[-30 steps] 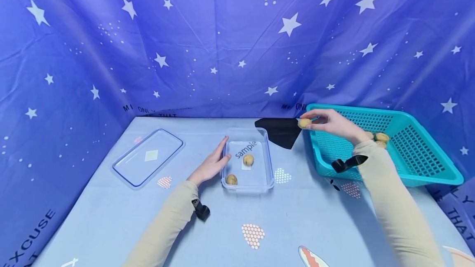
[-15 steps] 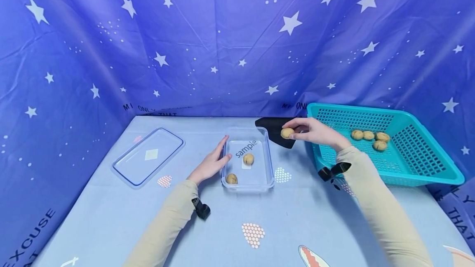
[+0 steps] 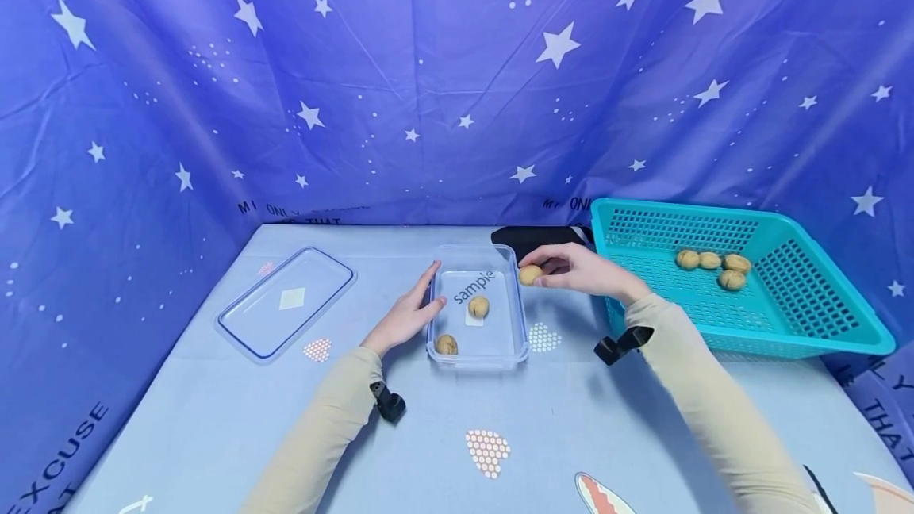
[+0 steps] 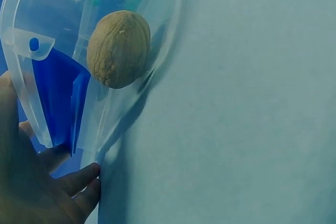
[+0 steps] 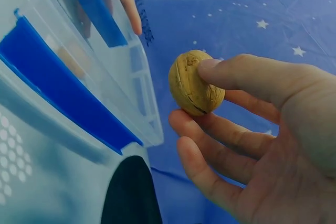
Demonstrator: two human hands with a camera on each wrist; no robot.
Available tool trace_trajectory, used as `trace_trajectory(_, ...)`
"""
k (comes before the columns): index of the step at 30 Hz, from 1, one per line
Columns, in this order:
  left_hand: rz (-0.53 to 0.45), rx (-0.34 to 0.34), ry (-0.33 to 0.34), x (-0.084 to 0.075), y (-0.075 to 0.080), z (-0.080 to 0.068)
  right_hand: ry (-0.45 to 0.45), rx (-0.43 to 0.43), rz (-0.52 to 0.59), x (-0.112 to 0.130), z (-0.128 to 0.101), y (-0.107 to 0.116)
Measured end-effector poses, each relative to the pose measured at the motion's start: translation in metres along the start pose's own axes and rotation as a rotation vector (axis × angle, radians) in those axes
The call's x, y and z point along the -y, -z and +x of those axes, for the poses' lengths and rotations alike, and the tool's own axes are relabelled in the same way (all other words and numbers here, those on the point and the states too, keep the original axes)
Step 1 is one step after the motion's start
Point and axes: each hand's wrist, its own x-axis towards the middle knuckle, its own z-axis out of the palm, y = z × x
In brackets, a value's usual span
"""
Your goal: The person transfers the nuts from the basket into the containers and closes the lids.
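Note:
My right hand (image 3: 581,270) pinches a walnut (image 5: 193,83) between thumb and fingers, beside the right rim of a clear plastic box (image 3: 503,339). In the right wrist view a small gap shows between that walnut and the box wall. My left hand (image 3: 405,317) rests with extended fingers along the box's left side. Inside the box lie two walnuts: one walnut (image 3: 478,307) near the middle, another walnut (image 3: 447,344) in the near left corner, which the left wrist view shows large through the wall.
A turquoise basket (image 3: 785,343) with several walnuts (image 3: 731,280) stands at the right. The box's clear lid (image 3: 250,339), blue-edged, lies flat at the left. A black patch (image 3: 528,238) is behind the box, and a starry blue curtain (image 3: 428,86) closes off the back.
My right hand has carried the walnut leftward from the basket's left edge to the box's right rim. The left hand and the box have stayed in place.

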Motion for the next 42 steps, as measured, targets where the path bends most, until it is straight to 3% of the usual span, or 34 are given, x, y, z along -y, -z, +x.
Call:
trace_trajectory(11, -0.010, -0.004, 0.023, 0.001, -0.001, 0.000, 0.109, 0.049, 0.001, -0.008, 0.007, -0.028)
trace_trajectory(23, 0.006, -0.001, 0.027, 0.002, 0.000, 0.002, 0.121, 0.050, 0.009, -0.004, 0.004, -0.049)
trace_trajectory(31, -0.002, 0.003, 0.035, 0.002, -0.002, 0.003, 0.145, 0.098, 0.036, -0.006, -0.002, -0.053)
trace_trajectory(42, -0.002, 0.003, 0.029, 0.002, -0.001, 0.002, 0.129, 0.080, 0.014, -0.006, -0.009, -0.048)
